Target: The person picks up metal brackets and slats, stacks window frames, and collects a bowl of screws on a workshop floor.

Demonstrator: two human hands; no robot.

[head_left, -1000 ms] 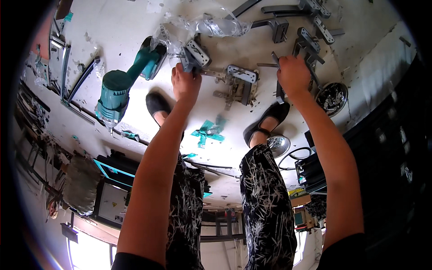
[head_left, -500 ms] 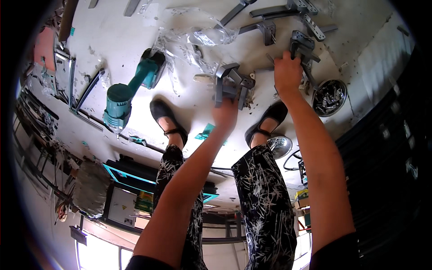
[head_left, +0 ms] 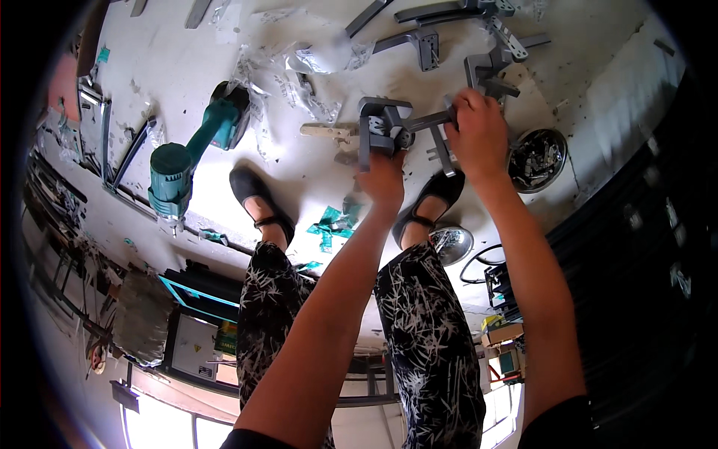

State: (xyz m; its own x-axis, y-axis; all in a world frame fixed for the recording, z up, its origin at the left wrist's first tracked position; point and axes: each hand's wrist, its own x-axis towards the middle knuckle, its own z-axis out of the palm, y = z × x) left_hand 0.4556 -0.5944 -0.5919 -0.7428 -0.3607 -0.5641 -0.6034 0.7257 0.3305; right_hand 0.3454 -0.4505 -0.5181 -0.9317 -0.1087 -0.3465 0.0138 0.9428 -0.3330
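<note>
Upper centre of frame: grey metal bracket (head_left: 385, 127) on white surface (head_left: 187, 67). My left hand (head_left: 383, 179) pinching its lower edge; my right hand (head_left: 479, 135) closed round attached grey bar (head_left: 428, 120). I'd hold bracket steady, bar level. Right of hands: round metal bowl (head_left: 540, 159) holding small dark hardware. Teal power tool (head_left: 191, 161) lies left.

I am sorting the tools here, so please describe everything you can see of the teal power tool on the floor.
The teal power tool lies on its side on the pale, dusty floor, left of the person's left foot. It has a round teal body, seemingly plastic, at its lower end and a black part at its upper end, beside crumpled clear plastic wrap. Neither hand touches it.
</note>
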